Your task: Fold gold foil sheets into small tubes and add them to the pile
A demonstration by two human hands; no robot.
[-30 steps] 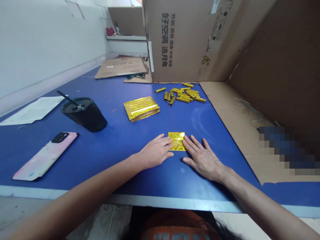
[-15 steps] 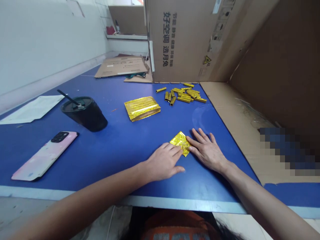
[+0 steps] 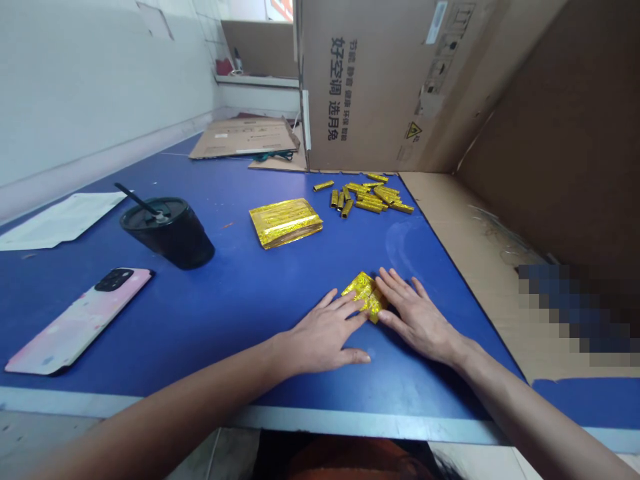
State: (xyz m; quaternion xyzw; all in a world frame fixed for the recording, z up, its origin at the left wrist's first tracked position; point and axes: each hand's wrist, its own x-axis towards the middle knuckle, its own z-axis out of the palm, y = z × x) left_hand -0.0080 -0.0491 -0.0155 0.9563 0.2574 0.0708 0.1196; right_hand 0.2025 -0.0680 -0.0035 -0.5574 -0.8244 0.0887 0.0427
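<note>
A small shiny gold foil sheet point(image 3: 362, 283) lies flat on the blue tabletop between my hands, with creases across it. The fingers of my left hand point(image 3: 327, 333) are spread over its lower left part. My right hand point(image 3: 413, 310) rests at its right edge, fingers stretched out, partly hiding that edge. Farther off, a stack of flat gold foil sheets point(image 3: 286, 222) lies left of centre. Several narrow folded gold foil tubes point(image 3: 373, 197) lie in a loose heap at the back right.
At left stand a black tumbler point(image 3: 170, 233) with a straw and a pink-and-white phone point(image 3: 77, 321). A white paper point(image 3: 55, 220) lies behind them. A large cardboard box point(image 3: 370, 87) walls off the back, and cardboard point(image 3: 450, 233) covers the right side.
My left fingers have spread wider over the foil, and my right hand has slid slightly left onto its edge. The foil now shows more creases. The view has tilted a little.
</note>
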